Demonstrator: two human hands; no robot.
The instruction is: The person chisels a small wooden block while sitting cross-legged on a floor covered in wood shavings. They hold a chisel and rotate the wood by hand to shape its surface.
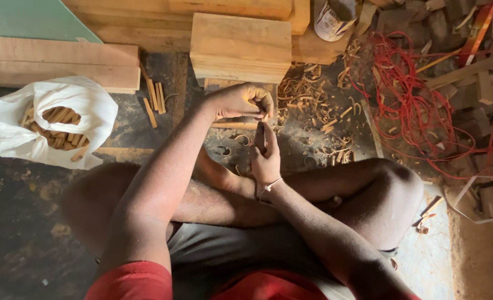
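Knees [380,183] and crossed legs sit closest to the lens, person seated on the dark floor [13,222], both forearms reaching forward over them. Biggest items beyond: stacked planks [57,61] at left, a wood block [241,47] dead ahead, a red cord [413,100] tangle at right, scrap offcuts past it. White bag [85,105] at left is open, full of short sticks [57,122]; a few loose sticks lie near the planks. Shavings [313,100] are scattered just right of the block, a tin [332,19] up top. Left hand [241,101] is curled narrow around something small, hidden by the fingers, so I can't tell what. Right hand [266,158] is closed on a dark thin piece [260,136] standing upright between the hands, just in front of the block; whether it's a stick or a blade I can't tell. My read: trimming work. To do it well, keep the right-hand grip low and firm, wrist braced on the leg, strokes short and away from the body, fingers clear of the edge, light cuts rather than one deep one. Work over the shavings, not the lap.
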